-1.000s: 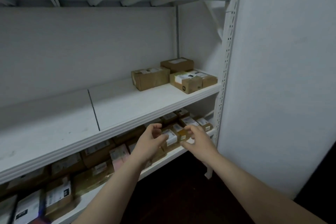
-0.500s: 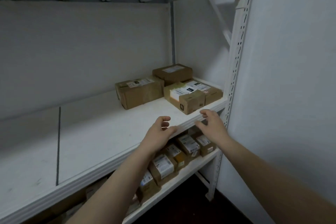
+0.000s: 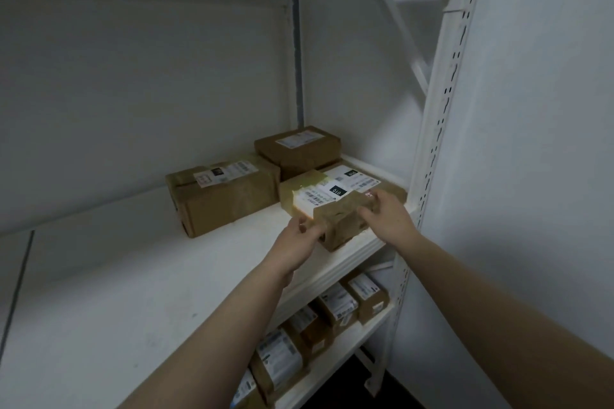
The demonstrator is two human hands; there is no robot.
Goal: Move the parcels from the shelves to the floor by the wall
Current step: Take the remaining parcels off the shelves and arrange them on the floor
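Both hands are wrapped around the same small front parcel [image 3: 327, 206] on the middle shelf [image 3: 139, 279], so it's gripped from two sides at once. Left hand [image 3: 294, 244] is pressed against the near left corner, fingers curled onto the cardboard, while the right hand [image 3: 387, 217] is clamped on the right end with the fingertips hooked over the top edge. That parcel is sat right at the shelf's front lip, near the right upright [image 3: 442, 129], and whether it's lifted at all or just resting there can't be told. A white label with a black "010" patch is stuck on its top, and shiny tape is wrapped over the left part. Just behind it a flatter labelled parcel [image 3: 362, 178] is tucked, mostly hidden. A bigger brown box [image 3: 226, 197] is parked to the left, touching or nearly touching the held one, and another brown box [image 3: 299, 148] is pushed back into the corner. More labelled parcels [image 3: 332, 312] are lined up on the lower shelf [image 3: 335, 357]. A plain white wall [image 3: 538, 176] is seen off to the right.
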